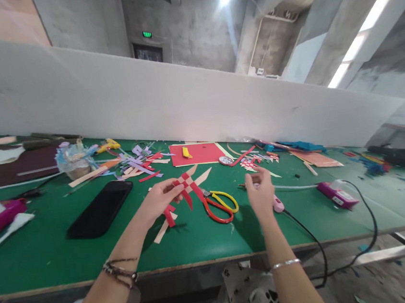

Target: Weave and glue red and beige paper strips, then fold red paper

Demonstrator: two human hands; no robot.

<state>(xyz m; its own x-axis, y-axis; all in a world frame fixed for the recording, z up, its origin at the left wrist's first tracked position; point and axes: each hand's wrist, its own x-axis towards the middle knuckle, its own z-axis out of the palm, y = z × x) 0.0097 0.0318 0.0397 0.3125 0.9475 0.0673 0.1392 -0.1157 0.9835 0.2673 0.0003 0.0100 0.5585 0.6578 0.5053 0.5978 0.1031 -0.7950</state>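
My left hand (pixel 165 196) pinches a woven piece of red and cream paper strips (pixel 187 182), its loose strip ends sticking out on several sides. My right hand (pixel 260 193) is raised with curled fingers, and a gap shows between thumb and fingertips. Behind and below it lies a pink-handled glue gun (pixel 278 205) with a black cord, its middle hidden by that hand. Scissors (pixel 223 207) with one red and one yellow handle rest between my hands. More red and cream strips (pixel 169 217) lie under my left hand.
A black phone (pixel 100 210) lies at the left. Farther back are a red paper sheet (pixel 206 153) with a yellow cutter (pixel 186 152), a tape roll (pixel 225 160) and paper scraps (pixel 140 160). A magenta box (pixel 337 195) with cords stands right. A white partition (pixel 183 105) borders the green table.
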